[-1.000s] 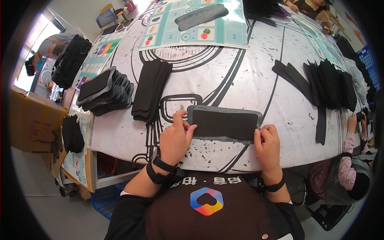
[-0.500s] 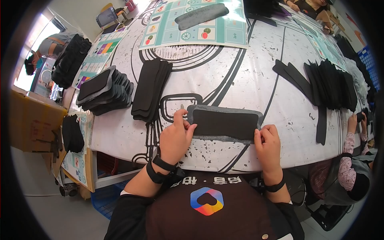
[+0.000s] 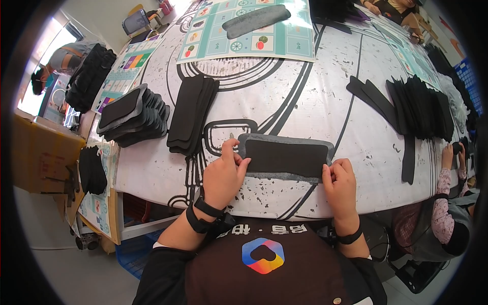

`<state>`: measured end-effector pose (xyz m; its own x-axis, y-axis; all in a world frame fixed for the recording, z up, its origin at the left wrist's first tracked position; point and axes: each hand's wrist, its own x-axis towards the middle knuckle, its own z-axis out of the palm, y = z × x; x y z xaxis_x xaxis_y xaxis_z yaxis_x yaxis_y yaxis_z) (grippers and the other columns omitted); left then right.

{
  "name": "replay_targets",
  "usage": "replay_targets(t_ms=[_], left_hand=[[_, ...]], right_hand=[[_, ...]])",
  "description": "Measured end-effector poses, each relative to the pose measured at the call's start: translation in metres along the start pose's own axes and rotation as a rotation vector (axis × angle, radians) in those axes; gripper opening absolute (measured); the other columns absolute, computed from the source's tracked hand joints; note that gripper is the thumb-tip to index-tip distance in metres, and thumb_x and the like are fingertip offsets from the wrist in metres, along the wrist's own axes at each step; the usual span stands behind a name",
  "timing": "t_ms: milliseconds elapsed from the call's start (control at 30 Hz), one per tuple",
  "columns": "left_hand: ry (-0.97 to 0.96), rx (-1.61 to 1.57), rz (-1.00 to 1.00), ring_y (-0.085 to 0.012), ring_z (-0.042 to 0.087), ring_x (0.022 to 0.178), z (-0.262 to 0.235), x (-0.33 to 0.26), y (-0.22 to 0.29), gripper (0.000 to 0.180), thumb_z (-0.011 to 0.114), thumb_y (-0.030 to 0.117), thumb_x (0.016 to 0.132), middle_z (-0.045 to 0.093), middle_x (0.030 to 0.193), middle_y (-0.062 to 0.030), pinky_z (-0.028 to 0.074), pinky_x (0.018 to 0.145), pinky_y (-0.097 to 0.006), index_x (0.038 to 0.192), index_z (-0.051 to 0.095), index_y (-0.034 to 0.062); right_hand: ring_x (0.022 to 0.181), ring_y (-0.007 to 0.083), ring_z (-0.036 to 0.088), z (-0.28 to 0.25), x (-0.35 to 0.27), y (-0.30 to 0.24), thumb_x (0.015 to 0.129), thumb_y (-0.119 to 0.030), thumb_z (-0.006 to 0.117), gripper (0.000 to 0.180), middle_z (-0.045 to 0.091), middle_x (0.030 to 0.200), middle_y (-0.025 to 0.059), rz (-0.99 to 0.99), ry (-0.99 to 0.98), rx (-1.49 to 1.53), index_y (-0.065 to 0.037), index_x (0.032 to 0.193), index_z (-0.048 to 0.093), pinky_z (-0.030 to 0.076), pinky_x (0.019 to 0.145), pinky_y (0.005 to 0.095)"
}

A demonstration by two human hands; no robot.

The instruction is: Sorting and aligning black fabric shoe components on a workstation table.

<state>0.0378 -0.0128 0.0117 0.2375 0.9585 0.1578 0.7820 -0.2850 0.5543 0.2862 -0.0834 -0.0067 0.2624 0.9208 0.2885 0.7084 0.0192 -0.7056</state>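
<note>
In front of me lies a black rectangular panel (image 3: 287, 157) on top of a slightly larger grey-backed piece (image 3: 290, 139), whose grey border shows around it. My left hand (image 3: 223, 170) grips the left end, thumb on the black panel's edge and index finger at the grey piece's upper corner. At the right end, my right hand (image 3: 340, 180) pinches the edge between thumb and curled fingers. The two layers lie flat on the table. To the left of my left hand is a stack of long black panels (image 3: 190, 114).
A stack of grey-edged black pieces (image 3: 127, 114) stands at the left. At the right are fanned black strips (image 3: 419, 109). A grey piece (image 3: 256, 21) lies on a printed teal sheet (image 3: 213, 48) at the far side. A co-worker's sleeve (image 3: 443, 218) shows at right; a cardboard box (image 3: 46, 152) is at left.
My hands and the layered panel stay where they were. At the right edge, the co-worker's hands and sleeve have shifted slightly.
</note>
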Motion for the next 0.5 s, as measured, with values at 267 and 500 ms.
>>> replay_targets(t_ms=[267, 500], left_hand=[[0.041, -0.019, 0.025, -0.0214, 0.06, 0.052, 0.0032, 0.0, -0.003, 0.042, 0.065, 0.015, 0.08, 0.059, 0.063, -0.0018, 0.044, 0.047, -0.032, 0.113, 0.042, 0.0058], [0.033, -0.006, 0.027, -0.0208, 0.06, 0.052, 0.003, 0.0001, -0.0027, 0.041, 0.065, 0.015, 0.079, 0.059, 0.062, -0.0013, 0.044, 0.046, -0.031, 0.112, 0.042, 0.006]], right_hand=[[0.054, 0.0181, 0.049, 0.0005, 0.0001, -0.0002, 0.082, -0.006, 0.061, 0.019, 0.05, 0.08, 0.0103, -0.005, 0.005, -0.011, 0.004, 0.069, 0.051, 0.042, 0.05, 0.0286], [0.053, 0.0181, 0.048, 0.0009, 0.0003, -0.0014, 0.081, -0.006, 0.062, 0.019, 0.05, 0.08, 0.01, 0.0, 0.001, -0.011, 0.003, 0.068, 0.051, 0.042, 0.05, 0.0288]])
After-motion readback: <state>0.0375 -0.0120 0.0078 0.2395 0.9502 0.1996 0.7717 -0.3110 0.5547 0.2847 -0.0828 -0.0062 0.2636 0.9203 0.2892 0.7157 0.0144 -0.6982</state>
